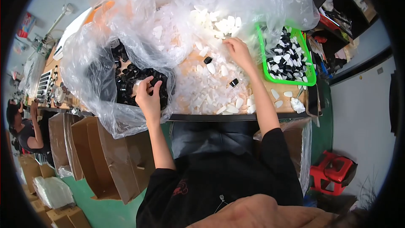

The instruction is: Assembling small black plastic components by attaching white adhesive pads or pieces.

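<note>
1. Green basket [291,82]: plastic, with small black parts and white ones mixed inside.
2. Black parts [124,85]: glossy, dark, small and blocky, heaped in a clear plastic bag [86,69] well left of the green basket.
3. Left hand [148,101]: over that black heap, well left of the basket; fingers bent, thumb standing apart from them.
4. White oval pieces [227,24]: pale, smooth, flattish, piled left of the basket's far end; more lie scattered nearer the table edge.
5. Right hand [239,52]: just left of the basket, fingertips drawn together beside the white pile. Fingertips too small here; cannot tell whether either hand grips a piece.
6. Loose black part [234,82]: shiny, left of the basket among translucent bits [198,86].
</note>
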A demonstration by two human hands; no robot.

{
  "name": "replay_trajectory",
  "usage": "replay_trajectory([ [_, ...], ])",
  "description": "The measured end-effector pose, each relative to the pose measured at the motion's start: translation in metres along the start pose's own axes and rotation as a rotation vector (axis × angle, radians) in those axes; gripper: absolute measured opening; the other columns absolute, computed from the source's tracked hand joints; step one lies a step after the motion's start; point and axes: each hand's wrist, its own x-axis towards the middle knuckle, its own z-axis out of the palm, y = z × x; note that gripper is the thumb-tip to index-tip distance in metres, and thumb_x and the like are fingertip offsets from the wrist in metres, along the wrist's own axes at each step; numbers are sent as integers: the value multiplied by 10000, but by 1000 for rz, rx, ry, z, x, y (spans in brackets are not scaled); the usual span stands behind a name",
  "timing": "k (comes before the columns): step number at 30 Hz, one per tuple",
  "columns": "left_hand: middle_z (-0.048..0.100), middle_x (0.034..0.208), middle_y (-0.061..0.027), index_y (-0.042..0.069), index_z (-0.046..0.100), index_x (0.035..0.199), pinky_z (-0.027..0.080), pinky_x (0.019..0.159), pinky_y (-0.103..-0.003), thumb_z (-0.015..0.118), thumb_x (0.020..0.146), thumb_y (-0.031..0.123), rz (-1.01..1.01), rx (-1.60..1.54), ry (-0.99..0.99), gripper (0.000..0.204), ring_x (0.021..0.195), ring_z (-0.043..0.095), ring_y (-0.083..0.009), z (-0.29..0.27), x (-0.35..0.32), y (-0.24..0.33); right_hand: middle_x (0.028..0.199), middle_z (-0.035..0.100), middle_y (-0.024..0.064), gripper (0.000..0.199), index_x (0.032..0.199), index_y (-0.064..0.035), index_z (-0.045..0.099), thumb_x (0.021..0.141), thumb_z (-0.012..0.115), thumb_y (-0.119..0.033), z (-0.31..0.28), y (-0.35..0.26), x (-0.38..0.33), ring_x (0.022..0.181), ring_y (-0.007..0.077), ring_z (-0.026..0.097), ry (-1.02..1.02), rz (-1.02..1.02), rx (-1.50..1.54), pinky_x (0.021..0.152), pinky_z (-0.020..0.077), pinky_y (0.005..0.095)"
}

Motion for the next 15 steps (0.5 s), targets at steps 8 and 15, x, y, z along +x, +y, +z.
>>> replay_trajectory([
  [8,666,885,-41,-42,658,1167,557,731,-260,652,919,3,-221,-853,-189,252,780,616,-87,13,-23,26,1079,662,130,211,1060,-32,667,900,591,-146,47,8,26,1031,323,594,248,-87,-138,935,460,415],
  [15,661,1103,-144,12,560,1157,573,894,-338,582,944,27,-357,-1486,-420,215,998,678,-264,43,-36,39,998,651,75,247,1101,-11,607,876,702,-49,-20,-91,-24,858,127,609,361,-8,409,786,503,267],
])
